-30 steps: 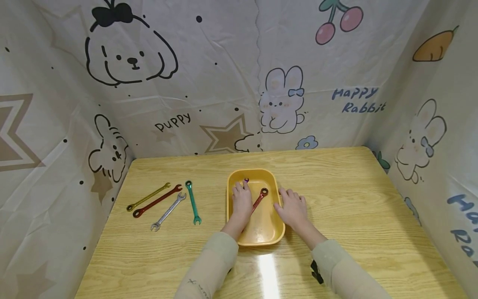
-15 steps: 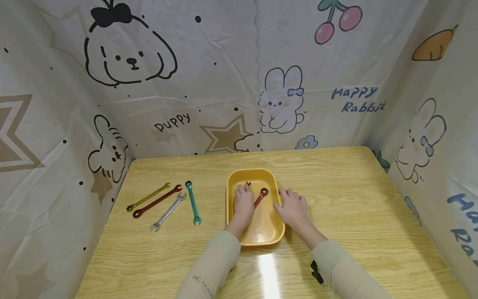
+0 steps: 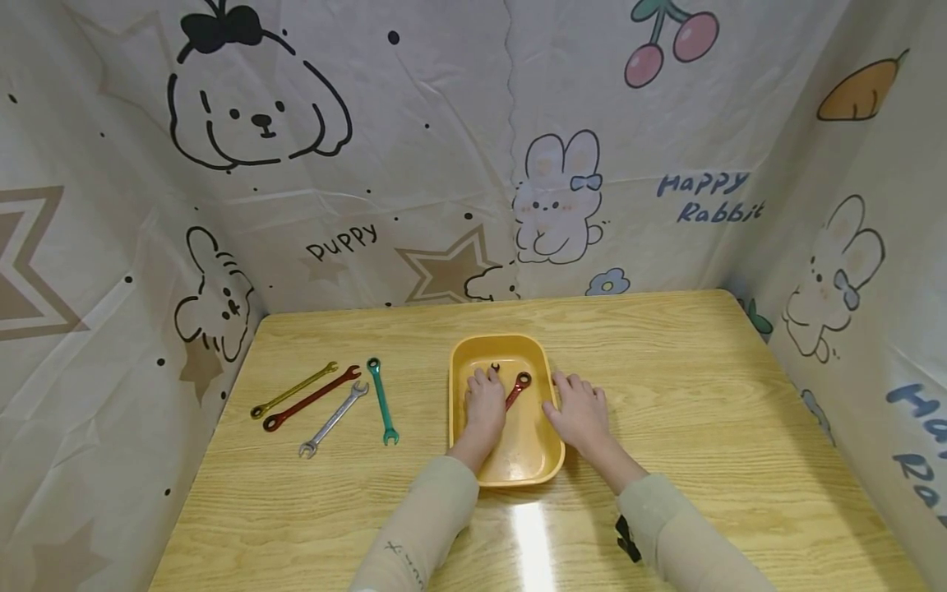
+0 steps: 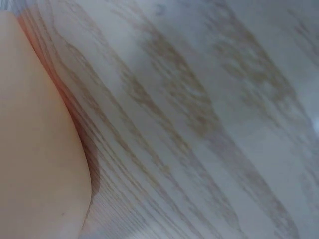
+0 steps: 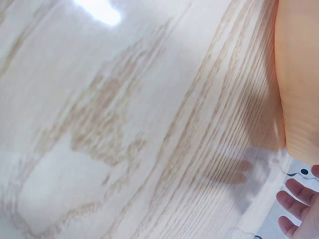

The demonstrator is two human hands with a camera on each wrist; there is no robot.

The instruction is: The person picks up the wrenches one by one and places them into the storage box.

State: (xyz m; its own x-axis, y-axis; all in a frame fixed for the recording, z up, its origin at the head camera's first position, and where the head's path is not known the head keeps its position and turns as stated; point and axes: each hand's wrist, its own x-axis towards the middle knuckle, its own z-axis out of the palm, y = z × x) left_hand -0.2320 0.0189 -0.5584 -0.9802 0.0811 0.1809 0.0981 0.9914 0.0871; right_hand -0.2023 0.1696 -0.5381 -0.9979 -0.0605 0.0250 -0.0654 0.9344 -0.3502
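My left hand reaches into the yellow tray and holds a small wrench. Only the dark jaw end of that wrench shows beyond the fingertips; the hand hides the rest. Beside it in the tray lies a red wrench, ring end upward, its lower part covered by the left hand. My right hand rests at the tray's right side with the thumb at the rim. In the right wrist view, the fingers of the right hand look loose and slightly spread.
To the left of the tray lie a yellow wrench, a dark red wrench, a silver wrench and a green wrench. Printed cloth surrounds the wooden table at back and sides.
My left hand has shifted slightly right and toward me inside the tray, and the small wrench's end has moved along with it. The right hand and tray have stayed still.
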